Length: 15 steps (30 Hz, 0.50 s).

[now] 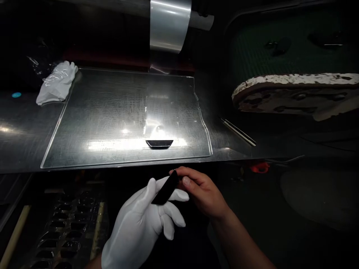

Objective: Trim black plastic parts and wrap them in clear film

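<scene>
**Two hands on one small black part, low in the frame**

We see both hands meet at lower centre, just below the near edge of the metal tabletop [22, 127]. The left hand [140, 224], in a white glove, rises from the bottom edge with its palm turned up and rightward, thumb raised and fingers curled loosely inward. The bare right hand [200, 192] comes in from the lower right, forearm slanting up to the left, wrist bent, its fingers closed in a pinch. Between them is a slim black part [166, 189], tilted, its upper end pinched by the right fingers and its lower end resting against the gloved fingers, which close lightly round it.

On the tabletop above lies a clear plastic sheet [112, 112], and a second black part [159, 143] sits on it near its front edge. A spare white glove [57, 83] lies crumpled at upper left. A roll of clear film [168, 24] hangs at top centre. Two thin rods [239, 132] lie right of the sheet.
</scene>
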{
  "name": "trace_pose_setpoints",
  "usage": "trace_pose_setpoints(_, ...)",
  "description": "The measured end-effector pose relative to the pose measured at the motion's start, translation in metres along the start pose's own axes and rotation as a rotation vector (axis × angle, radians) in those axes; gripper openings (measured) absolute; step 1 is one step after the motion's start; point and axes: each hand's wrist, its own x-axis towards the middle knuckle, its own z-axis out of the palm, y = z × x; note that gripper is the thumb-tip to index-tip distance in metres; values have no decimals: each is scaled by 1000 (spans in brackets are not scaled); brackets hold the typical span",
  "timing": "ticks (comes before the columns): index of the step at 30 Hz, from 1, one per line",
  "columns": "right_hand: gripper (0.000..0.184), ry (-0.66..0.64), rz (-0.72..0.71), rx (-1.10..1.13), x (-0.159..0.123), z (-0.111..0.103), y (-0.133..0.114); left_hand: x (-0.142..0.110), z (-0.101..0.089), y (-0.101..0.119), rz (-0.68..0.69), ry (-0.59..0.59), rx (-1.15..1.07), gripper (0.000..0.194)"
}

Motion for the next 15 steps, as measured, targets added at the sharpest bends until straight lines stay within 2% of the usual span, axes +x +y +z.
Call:
trace_pose_setpoints(8,22,-11,-19,67,8,12,-3,-4,-4,3,17,-67,-36,55)
trace_pose_setpoints(15,17,-26,-88,0,9,17,-13,1,-11,2,-11,-98,95,46)
